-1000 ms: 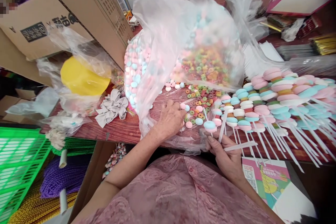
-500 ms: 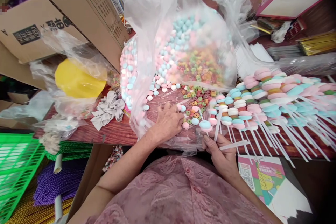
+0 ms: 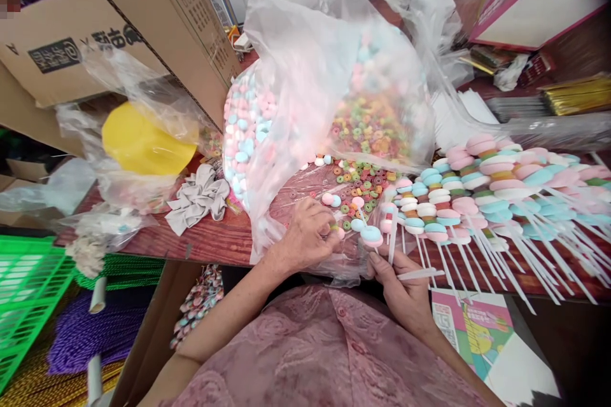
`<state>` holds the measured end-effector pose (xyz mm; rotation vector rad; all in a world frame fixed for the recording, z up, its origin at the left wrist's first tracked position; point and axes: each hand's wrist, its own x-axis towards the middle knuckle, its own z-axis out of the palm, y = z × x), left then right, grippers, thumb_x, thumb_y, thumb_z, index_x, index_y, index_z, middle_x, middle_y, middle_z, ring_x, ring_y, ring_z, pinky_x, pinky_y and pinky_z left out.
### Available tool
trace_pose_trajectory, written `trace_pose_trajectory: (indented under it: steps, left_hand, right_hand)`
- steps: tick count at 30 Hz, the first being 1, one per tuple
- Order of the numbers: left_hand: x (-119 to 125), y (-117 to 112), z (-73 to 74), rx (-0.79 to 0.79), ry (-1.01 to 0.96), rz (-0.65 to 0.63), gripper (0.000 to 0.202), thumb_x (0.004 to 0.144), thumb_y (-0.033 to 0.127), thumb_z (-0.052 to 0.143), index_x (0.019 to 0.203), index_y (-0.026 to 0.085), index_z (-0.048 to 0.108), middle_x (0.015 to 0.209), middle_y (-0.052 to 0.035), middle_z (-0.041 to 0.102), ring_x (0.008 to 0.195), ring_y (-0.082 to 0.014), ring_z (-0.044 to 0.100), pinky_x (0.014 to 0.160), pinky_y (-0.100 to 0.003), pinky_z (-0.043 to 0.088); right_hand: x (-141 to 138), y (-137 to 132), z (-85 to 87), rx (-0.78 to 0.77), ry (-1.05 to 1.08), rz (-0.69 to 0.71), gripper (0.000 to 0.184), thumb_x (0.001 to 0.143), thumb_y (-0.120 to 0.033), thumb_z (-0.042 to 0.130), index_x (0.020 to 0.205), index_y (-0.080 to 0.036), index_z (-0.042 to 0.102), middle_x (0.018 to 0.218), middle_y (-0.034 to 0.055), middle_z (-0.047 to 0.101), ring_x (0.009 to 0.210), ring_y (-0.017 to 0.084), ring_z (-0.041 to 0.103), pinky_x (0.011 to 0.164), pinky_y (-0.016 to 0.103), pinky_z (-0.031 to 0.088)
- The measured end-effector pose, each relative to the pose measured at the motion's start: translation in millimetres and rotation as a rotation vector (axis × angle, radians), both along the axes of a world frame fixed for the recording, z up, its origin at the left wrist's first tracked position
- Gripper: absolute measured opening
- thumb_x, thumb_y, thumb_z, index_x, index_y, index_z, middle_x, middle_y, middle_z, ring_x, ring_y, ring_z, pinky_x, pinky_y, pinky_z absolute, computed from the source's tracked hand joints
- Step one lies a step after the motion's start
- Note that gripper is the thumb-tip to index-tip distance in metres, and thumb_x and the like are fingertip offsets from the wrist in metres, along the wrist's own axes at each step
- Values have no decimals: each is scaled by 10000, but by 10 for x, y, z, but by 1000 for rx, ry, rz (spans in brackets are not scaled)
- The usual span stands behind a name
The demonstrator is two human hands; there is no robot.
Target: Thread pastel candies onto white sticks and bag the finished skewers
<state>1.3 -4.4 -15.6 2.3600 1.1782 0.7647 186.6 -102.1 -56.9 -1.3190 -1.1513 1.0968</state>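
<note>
My left hand (image 3: 311, 234) is closed, its fingers curled over the table beside loose cereal rings (image 3: 357, 188). A small piece shows at its fingertips, too hidden to name. In my right hand (image 3: 403, 280) are several white plastic sticks, pinched between thumb and fingers. On one of these, a blue and pink marshmallow piece (image 3: 371, 235) sits just above my thumb. Loose pink and blue marshmallows (image 3: 330, 199) lie between the hands. To the right, threaded marshmallow skewers (image 3: 477, 197) are piled with their sticks pointing toward me.
A clear plastic bag (image 3: 305, 76) spreads over heaped marshmallows and rings. Left of it stand a cardboard box (image 3: 157, 25), a yellow round thing (image 3: 147, 140) in plastic and a grey cloth (image 3: 199, 199). A green crate (image 3: 33, 292) is at the lower left.
My left hand has drawn slightly back toward me and its fingers have curled in. The plastic bag has sagged lower over the marshmallows. My right hand still holds the sticks.
</note>
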Motion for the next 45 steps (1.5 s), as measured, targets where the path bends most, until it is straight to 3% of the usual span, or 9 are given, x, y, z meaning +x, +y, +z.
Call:
trace_pose_trajectory:
  steps: [4, 8, 13, 19, 25, 27, 30, 36, 45]
  left_hand:
    - [16, -30, 19, -266, -390, 110, 68, 747, 220, 701, 790, 168, 694, 729, -31, 697, 663, -145, 610, 657, -298, 487]
    - [0, -39, 91, -708, -866, 214, 341, 652, 278, 798, 964, 161, 732, 744, -17, 715, 617, -124, 630, 588, -252, 501]
    - [-116, -14, 171, -993, -1111, 224, 363, 600, 311, 863, 918, 159, 773, 685, -21, 722, 532, -114, 638, 520, -220, 476]
    - [-163, -55, 116, -874, -1132, 175, 372, 644, 390, 857, 954, 199, 777, 774, -18, 727, 605, -139, 687, 548, -237, 517]
    - [-164, -65, 0, -123, -782, 112, 125, 812, 284, 748, 914, 223, 784, 919, -52, 732, 844, -155, 685, 777, -304, 558]
    - [-157, -68, -24, -9, -702, 72, 112, 849, 243, 702, 923, 219, 782, 885, -55, 728, 845, -148, 675, 784, -301, 552]
    - [-127, -91, -41, -155, -765, 97, 125, 819, 277, 736, 911, 209, 786, 865, -49, 712, 813, -145, 672, 736, -276, 557]
    - [-50, -110, 13, -817, -1130, 178, 295, 676, 395, 840, 878, 187, 787, 899, -37, 726, 609, -127, 686, 603, -264, 576]
    - [84, -164, 14, -944, -1229, 177, 459, 613, 266, 880, 1052, 231, 752, 795, 9, 732, 674, -111, 682, 655, -227, 548]
  right_hand:
    - [6, -19, 50, 29, -100, 38, 217, 962, -330, 539, 946, -174, 691, 602, -24, 516, 551, 125, 479, 534, 252, 400]
    - [-16, -15, 198, 108, -226, 80, 167, 958, -260, 544, 970, -195, 697, 605, -30, 546, 535, 115, 488, 517, 230, 400]
    - [-79, 30, 376, 222, -331, 116, 175, 948, -208, 541, 1020, -213, 700, 640, -31, 562, 543, 114, 503, 519, 217, 417]
    - [-76, 5, 329, 299, -479, 146, 223, 938, -165, 516, 1077, -191, 688, 640, -33, 572, 512, 108, 505, 509, 213, 432]
    - [-66, 20, 268, 307, -614, 196, 324, 889, -83, 450, 1081, -169, 696, 653, -23, 654, 514, 125, 588, 515, 213, 463]
    - [-65, 24, 263, 323, -640, 200, 349, 868, -68, 433, 1079, -156, 697, 687, -11, 684, 527, 129, 609, 535, 216, 480]
    - [-65, 18, 264, 307, -613, 163, 303, 905, -108, 438, 1044, -137, 706, 615, -21, 641, 475, 115, 574, 495, 200, 462]
    - [-82, 21, 261, 334, -513, 122, 250, 938, -148, 469, 994, -124, 711, 574, -33, 610, 446, 97, 550, 455, 181, 437]
    - [-114, 43, 255, 362, -453, 124, 250, 932, -148, 471, 1009, -128, 708, 572, -36, 596, 427, 91, 504, 435, 190, 407]
